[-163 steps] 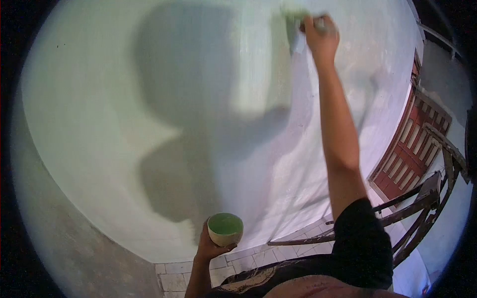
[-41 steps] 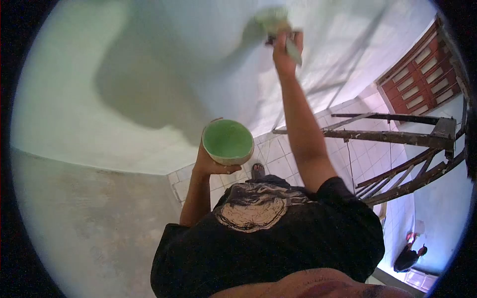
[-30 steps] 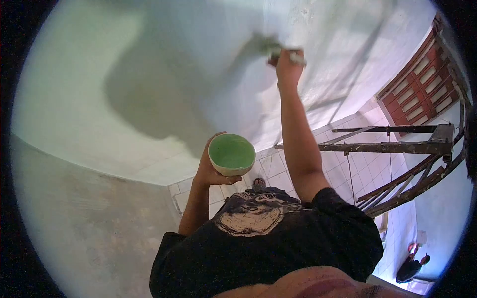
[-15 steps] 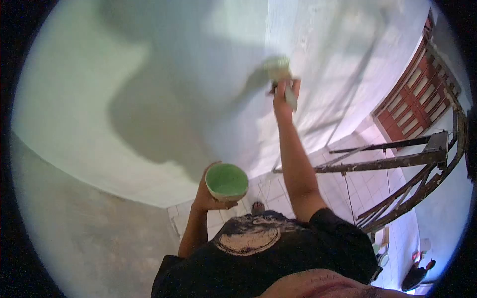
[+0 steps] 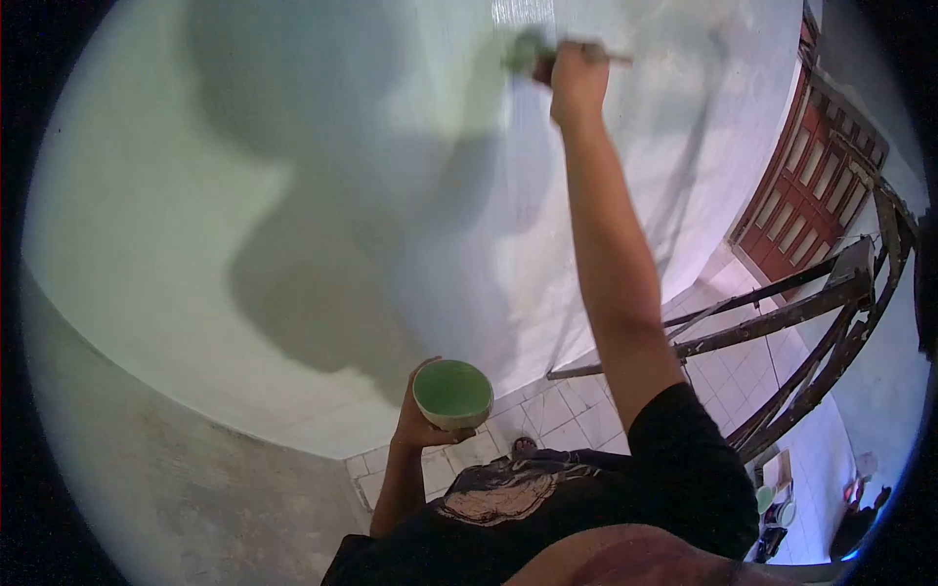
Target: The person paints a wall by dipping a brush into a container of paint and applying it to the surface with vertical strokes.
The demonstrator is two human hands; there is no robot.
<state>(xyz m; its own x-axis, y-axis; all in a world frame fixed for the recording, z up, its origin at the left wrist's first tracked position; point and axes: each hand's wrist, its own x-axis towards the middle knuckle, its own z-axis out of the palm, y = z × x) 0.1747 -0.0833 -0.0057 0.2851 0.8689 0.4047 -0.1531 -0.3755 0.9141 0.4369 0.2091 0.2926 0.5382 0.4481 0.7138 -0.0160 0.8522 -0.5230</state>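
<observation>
My right hand (image 5: pixel 576 83) is raised high and grips a paintbrush (image 5: pixel 528 51), whose green-loaded bristles press against the pale green wall (image 5: pixel 176 195). My left hand (image 5: pixel 418 422) holds a small round bowl (image 5: pixel 451 394) of green paint at waist height, well below the brush. Left of the brush the wall is painted light green; to its right it looks whiter. My shadow falls across the wall between the two hands.
A dark wooden scaffold or ladder frame (image 5: pixel 782 313) runs along my right side. A red panelled door (image 5: pixel 811 195) stands at the far right. White floor tiles (image 5: pixel 567 410) lie far below, with small containers (image 5: pixel 777 503) on them. A rough grey wall section (image 5: pixel 176 488) is at the lower left.
My right hand has swept the brush upward along the wall, from mid-height to near the top. The bowl hand sits lower in the view as my head tilted up.
</observation>
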